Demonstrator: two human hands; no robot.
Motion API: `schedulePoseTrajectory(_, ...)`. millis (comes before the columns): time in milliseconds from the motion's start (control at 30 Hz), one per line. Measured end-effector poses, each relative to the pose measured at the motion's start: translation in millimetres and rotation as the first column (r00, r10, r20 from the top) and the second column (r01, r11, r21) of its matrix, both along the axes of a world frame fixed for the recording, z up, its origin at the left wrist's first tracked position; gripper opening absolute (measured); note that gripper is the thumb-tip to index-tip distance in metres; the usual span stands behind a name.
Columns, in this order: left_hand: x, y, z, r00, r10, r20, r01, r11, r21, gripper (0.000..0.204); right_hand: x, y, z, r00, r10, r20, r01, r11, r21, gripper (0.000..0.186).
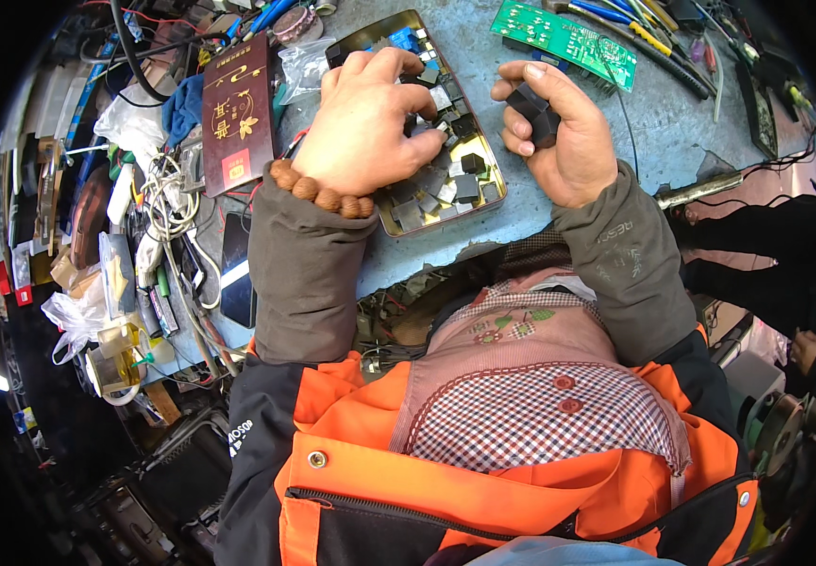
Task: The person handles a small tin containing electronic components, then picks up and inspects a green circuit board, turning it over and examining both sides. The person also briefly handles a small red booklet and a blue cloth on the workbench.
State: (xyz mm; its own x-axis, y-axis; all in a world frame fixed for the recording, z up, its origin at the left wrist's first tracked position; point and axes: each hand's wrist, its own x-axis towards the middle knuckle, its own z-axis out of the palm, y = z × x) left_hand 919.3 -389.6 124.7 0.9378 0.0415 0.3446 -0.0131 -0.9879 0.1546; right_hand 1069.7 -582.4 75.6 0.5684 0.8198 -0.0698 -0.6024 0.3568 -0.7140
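Note:
An open metal tin [488, 193] on the blue worn bench holds several small black, grey and blue block-shaped components [469, 162]. My left hand [370, 123], with a wooden bead bracelet at the wrist, reaches over the tin’s left part, fingers bent among the components and thumb apart from them; the fingertips are partly hidden. To the right of the tin, my right hand [563, 141] grips a black blocky component [532, 115] between thumb and fingers. Above it lies a green circuit board [559, 38] with parts underneath.
A maroon flat box [238, 113], plastic bags, cables [172, 217] and heaped clutter fill the bench’s left. Tools [653, 38] and wires lie at the back right, a metal rod [700, 189] at the right edge. Another person’s hand [804, 349] and dark clothing show at far right.

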Motion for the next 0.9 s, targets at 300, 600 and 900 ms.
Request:
schedulePoseTrajectory(300,3.5,28.2,-0.2,0.971,0.145,0.192,-0.142,0.989,-0.029,0.013,1.0,0.3,-1.6,1.000,0.006,0.010,-0.006,1.000,0.022,0.027)
schedulePoseTrajectory(600,-15.0,-8.1,24.6,0.936,-0.099,-0.338,0.053,0.988,-0.144,0.048,-0.7,0.4,-0.2,0.999,0.010,0.046,-0.009,1.000,-0.030,0.031)
schedulePoseTrajectory(900,-8.3,13.0,19.3,0.982,-0.135,-0.130,0.057,0.878,-0.475,0.022,-0.7,-0.1,-0.5,0.999,0.016,0.050,-0.016,1.000,-0.012,0.031)
